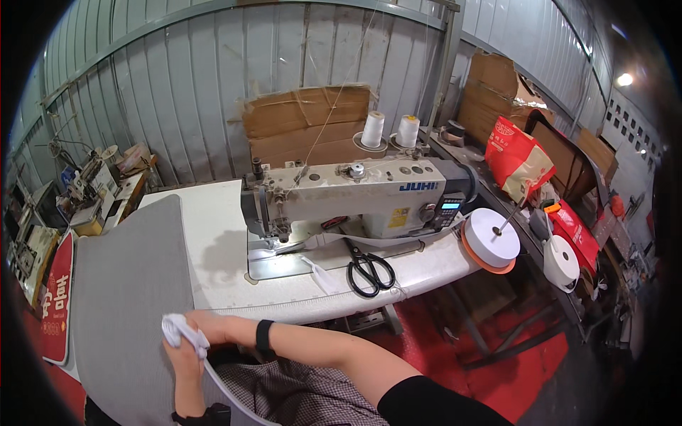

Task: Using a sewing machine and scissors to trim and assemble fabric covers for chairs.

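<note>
At the lower left, my left hand (pixel 186 366) and my right hand (pixel 212 328) come together over a large grey mat (pixel 131 263). A bunched piece of white cloth (pixel 183 332) is between them, and the fingers of both hands are closed on it. Part of the fingers is hidden by the cloth. A pale border runs along the mat's edge beside my lap. To the right on the white table (pixel 217 213) stands an industrial sewing machine (pixel 355 195), its needle area lit. A white strip (pixel 383 241) leads from a white roll (pixel 490 238) toward the needle.
Black scissors (pixel 369 271) and a white scrap (pixel 321 277) lie on the table's front part. Two thread cones (pixel 373 130) stand behind the machine. A red mat (pixel 58 305) lies at the far left. Cardboard (pixel 305 121) leans on the wall; a red bag (pixel 518 160) sits at right.
</note>
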{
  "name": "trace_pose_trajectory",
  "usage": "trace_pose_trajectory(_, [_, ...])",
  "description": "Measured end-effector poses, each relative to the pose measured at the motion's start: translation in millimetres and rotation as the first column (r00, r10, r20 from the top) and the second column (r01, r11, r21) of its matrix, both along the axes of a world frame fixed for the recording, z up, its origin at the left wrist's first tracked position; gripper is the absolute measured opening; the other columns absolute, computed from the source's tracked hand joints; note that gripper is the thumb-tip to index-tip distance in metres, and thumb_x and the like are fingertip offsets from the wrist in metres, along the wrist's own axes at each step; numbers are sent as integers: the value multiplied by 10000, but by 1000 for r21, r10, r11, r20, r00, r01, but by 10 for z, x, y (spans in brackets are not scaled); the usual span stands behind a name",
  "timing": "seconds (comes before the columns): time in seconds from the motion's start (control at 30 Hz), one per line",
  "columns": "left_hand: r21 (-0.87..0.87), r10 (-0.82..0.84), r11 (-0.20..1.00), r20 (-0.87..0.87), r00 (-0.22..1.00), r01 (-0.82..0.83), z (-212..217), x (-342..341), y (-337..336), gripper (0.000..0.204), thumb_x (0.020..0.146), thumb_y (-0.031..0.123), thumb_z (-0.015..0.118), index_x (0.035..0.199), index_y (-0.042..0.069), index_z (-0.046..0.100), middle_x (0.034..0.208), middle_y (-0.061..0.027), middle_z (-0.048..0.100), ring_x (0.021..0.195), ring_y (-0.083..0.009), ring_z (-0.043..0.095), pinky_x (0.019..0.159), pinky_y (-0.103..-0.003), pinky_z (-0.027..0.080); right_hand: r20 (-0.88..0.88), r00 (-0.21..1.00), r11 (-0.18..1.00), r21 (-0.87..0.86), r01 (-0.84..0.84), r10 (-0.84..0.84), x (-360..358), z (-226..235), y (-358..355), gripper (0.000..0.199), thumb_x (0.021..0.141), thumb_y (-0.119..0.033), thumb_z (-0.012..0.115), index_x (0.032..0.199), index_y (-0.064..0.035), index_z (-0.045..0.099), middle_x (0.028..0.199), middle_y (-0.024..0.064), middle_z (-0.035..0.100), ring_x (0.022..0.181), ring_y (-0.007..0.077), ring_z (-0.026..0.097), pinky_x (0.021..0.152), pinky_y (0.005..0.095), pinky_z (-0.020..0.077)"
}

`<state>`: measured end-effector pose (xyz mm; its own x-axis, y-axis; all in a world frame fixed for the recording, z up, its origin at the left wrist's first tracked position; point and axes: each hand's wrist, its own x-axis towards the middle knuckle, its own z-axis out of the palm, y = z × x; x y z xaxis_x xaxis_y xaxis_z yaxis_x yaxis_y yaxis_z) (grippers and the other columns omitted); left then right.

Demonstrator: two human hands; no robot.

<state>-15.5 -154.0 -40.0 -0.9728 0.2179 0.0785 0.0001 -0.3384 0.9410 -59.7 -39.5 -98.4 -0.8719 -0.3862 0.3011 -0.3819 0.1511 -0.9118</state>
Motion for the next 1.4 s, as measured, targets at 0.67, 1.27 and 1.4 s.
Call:
trace_pose_trajectory(0.67, [-556,133,733,-447,885,-391,-106,952,-902,166,775,64,605,925,21,548,811,-62,581,699,-192,573,638,-314,474,-714,699,731,460,504,-32,-535,-155,604,321,808,-43,474,1086,-112,619,1125,98,617,1109,272,539,933,354,440])
trace_pose_trajectory(1.27, [-120,-368,929,-200,908,350,-340,685,-205,258,742,4,554,997,-38,563,901,-99,630,849,-178,614,754,-307,494,825,565,880,-261,397,-11,725,52,-165,454,882,-386,576,929,66,602,823,124,634,692,185,618,613,306,504])
trace_pose_trajectory(1.4, [299,-87,951,38,996,71,-447,636,-236,135,801,43,505,887,-19,587,768,-55,610,687,-118,580,600,-256,469,653,731,508,-705,494,195,741,41,-531,437,878,-405,566,873,27,633,761,75,630,646,142,605,541,240,472])
